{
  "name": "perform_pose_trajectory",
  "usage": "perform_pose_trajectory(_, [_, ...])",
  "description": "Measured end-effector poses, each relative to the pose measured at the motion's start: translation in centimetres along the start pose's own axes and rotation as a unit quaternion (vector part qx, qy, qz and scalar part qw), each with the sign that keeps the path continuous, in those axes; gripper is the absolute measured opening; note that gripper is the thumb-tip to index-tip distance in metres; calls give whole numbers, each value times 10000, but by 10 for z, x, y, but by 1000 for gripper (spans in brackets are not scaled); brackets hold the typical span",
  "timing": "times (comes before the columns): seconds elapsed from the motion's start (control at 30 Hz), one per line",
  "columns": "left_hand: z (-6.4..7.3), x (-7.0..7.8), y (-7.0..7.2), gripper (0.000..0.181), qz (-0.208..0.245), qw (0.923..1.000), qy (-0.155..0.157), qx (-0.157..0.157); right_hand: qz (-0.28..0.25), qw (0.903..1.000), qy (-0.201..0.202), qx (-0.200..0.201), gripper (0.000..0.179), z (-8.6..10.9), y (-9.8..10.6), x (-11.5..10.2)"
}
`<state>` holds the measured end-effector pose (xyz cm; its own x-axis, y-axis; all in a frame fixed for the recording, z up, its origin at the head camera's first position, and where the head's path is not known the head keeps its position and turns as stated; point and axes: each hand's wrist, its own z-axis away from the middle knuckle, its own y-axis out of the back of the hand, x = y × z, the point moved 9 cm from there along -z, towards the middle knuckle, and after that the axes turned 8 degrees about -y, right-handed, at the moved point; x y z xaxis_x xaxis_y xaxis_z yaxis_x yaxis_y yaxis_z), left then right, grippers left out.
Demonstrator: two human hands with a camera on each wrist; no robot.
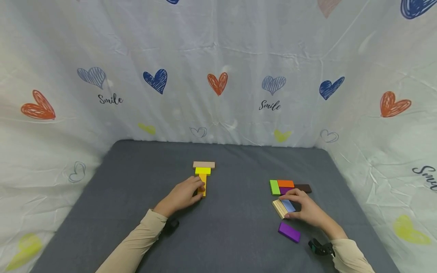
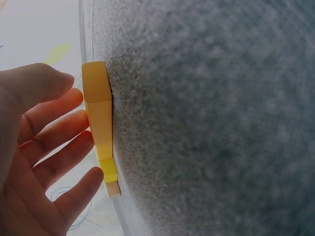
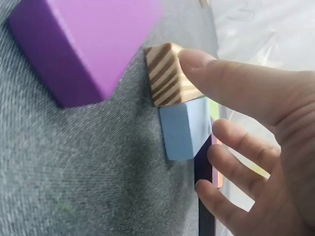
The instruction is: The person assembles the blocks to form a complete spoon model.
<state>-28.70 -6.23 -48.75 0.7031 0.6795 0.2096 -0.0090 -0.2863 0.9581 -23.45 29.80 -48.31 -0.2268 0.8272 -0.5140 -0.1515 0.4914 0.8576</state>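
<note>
In the head view, the left hand is at an orange-yellow block. Its fingers lie loosely along that block, and the left wrist view shows the thumb apart from it. Beyond the block's far end are a bright yellow block and a tan block set crosswise. On the right, the right hand pinches a striped wooden block lengthwise, thumb at the near end and index finger at the far end. A light blue block lies against the striped one, partly under the hand.
Behind the right hand lie a green block, an orange block, a purple block and a dark brown block. Another purple block lies nearer. A grey cloth covers the table; a heart-printed curtain surrounds it.
</note>
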Motion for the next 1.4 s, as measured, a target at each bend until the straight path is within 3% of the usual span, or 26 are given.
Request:
perform_pose_trajectory(0.27, [0, 0, 0, 16, 5, 9999, -81, 62, 3, 9999, 49, -107, 61, 1, -5, 6])
perform_pose_trajectory(0.47, [0, -1, 0, 15, -33, 10000, -56, 38, 270, 9994, 227, -58, 61, 0, -4, 0])
perform_pose_trajectory(0.9, [0, -3, -1, 14, 58, 10000, -46, -32, 610, 9979, 204, 0, 57, -8, -4, -9])
perform_pose_trajectory(1.17, [0, -5, 0, 12, 284, 9996, -22, -73, 164, 9995, 266, 35, 56, -20, -21, -37])
perform_pose_trajectory(1.4, [1, -5, 1, 18, 483, 9988, -56, -13, -19, 9985, 546, -4, 58, -42, -50, -84])
